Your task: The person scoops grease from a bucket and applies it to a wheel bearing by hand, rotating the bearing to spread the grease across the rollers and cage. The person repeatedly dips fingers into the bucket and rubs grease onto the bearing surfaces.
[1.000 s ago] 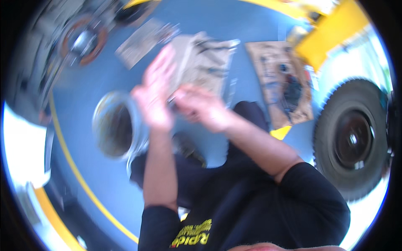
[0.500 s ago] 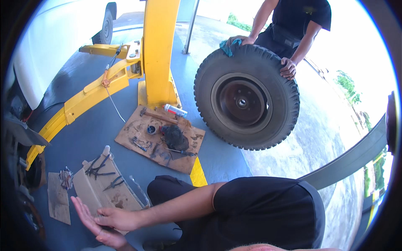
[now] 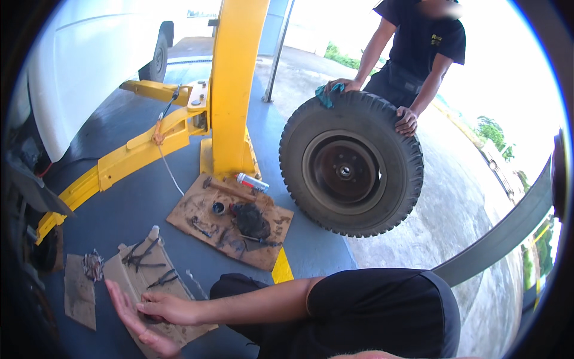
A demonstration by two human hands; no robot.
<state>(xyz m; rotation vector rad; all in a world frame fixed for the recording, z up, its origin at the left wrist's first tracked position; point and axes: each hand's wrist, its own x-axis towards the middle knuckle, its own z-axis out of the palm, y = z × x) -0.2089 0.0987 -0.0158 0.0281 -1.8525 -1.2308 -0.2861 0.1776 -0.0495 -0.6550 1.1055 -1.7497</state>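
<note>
My left hand [image 3: 133, 317] is open at the lower left, palm facing right, fingers stretched flat. My right hand [image 3: 170, 307] reaches across from the right beside the left palm, thumb on top and fingers curled under. Something dark and reddish shows below its thumb, too hidden to name. Both hands are over a cardboard sheet [image 3: 189, 336] on the floor. Just beyond them on the sheet lie black-handled pliers [image 3: 162, 279] and several other dark plier-like tools [image 3: 139, 258]. A smaller stained cardboard piece [image 3: 79, 302] with a crumpled wrapper [image 3: 93, 265] lies to the left.
Further off, a cardboard sheet [image 3: 190, 210] carries a hammer [image 3: 230, 189], small tin [image 3: 218, 207], black cloth [image 3: 251, 221] and tube [image 3: 252, 182]. A yellow lift post [image 3: 236, 90] and arm [image 3: 140, 152] stand by a white vehicle [image 3: 95, 72]. A person [image 3: 412, 54] steadies a large wheel [image 3: 293, 155], teal rag [image 3: 326, 96] in hand.
The view has tilted upward, so the wheel and post sit lower in the picture. My right hand's curled fingers have shifted slightly against the left palm.
</note>
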